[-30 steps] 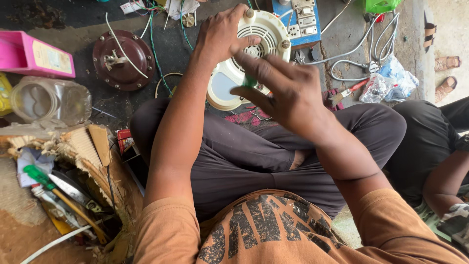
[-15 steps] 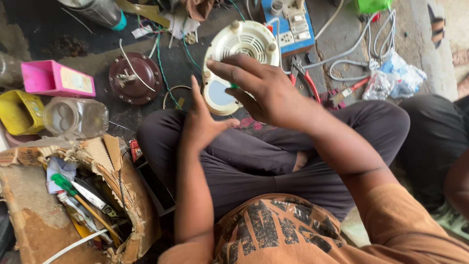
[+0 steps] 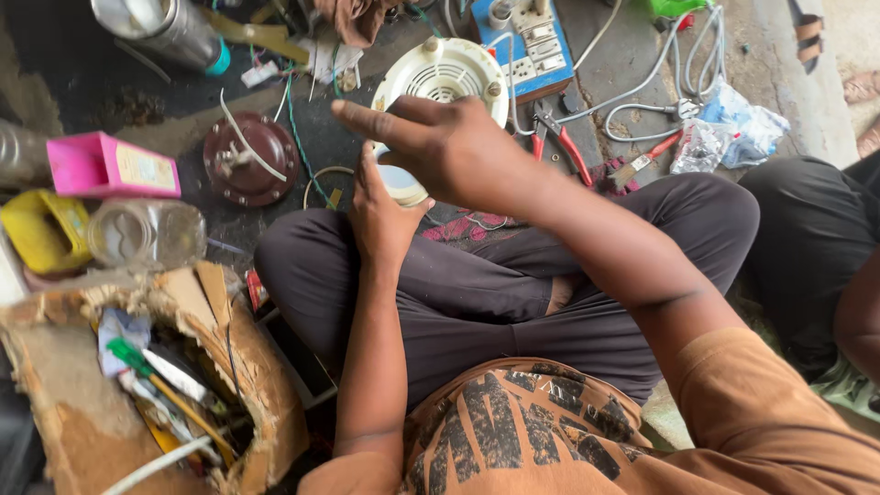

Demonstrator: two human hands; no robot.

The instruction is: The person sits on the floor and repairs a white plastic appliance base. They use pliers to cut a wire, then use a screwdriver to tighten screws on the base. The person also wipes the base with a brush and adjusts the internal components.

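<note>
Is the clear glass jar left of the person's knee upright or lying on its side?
On its side: the clear glass jar lies lengthwise on the floor beside the yellow container.

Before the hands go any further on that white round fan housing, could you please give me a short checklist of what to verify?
1. Left hand on the white housing: ok, it grips the near rim.
2. Right hand on the housing: ok, resting over it.
3. Anything held in the right hand: cannot tell.
4. Red-handled pliers within reach: ok, beside the housing.
5. Loose white cable clear of the work: not ok, it trails close by.
</note>
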